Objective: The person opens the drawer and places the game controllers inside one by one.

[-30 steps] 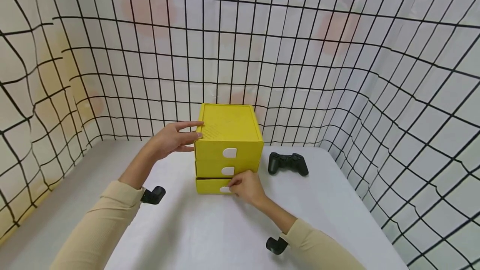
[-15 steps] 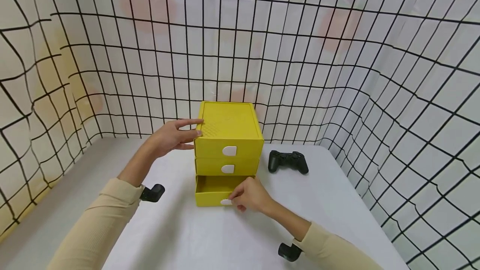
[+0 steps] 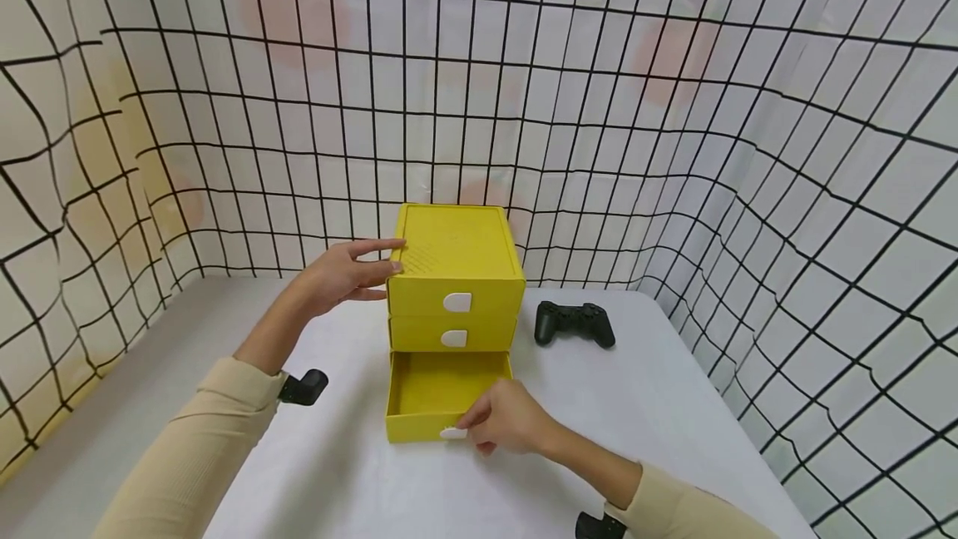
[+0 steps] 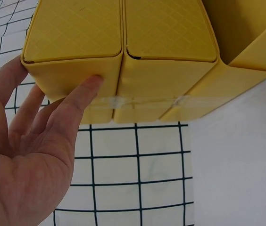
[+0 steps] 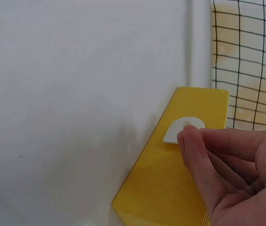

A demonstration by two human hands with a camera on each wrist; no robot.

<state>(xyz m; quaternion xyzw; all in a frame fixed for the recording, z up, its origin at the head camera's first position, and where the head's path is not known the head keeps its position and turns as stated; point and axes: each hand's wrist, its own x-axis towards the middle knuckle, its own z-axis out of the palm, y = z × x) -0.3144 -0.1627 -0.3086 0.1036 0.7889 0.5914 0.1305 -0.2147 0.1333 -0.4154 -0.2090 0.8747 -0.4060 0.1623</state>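
A yellow three-drawer box (image 3: 460,244) stands on the white table in the head view. Its bottom drawer (image 3: 410,429) is pulled well out, and the inside that shows holds nothing. The two upper drawers are closed. My right hand (image 3: 511,418) pinches the white tab handle (image 5: 178,129) of the bottom drawer between thumb and finger. My left hand (image 3: 340,277) rests against the box's left side and top edge; in the left wrist view its extended fingers (image 4: 83,94) touch the yellow side wall.
A black game controller (image 3: 575,324) lies on the table (image 3: 674,439) to the right of the box. Black grid netting (image 3: 479,65) over white sheeting encloses the back and both sides.
The bottom drawer has slid out toward me from nearly closed, with my right hand drawing its tab. My left hand has stayed at the box.
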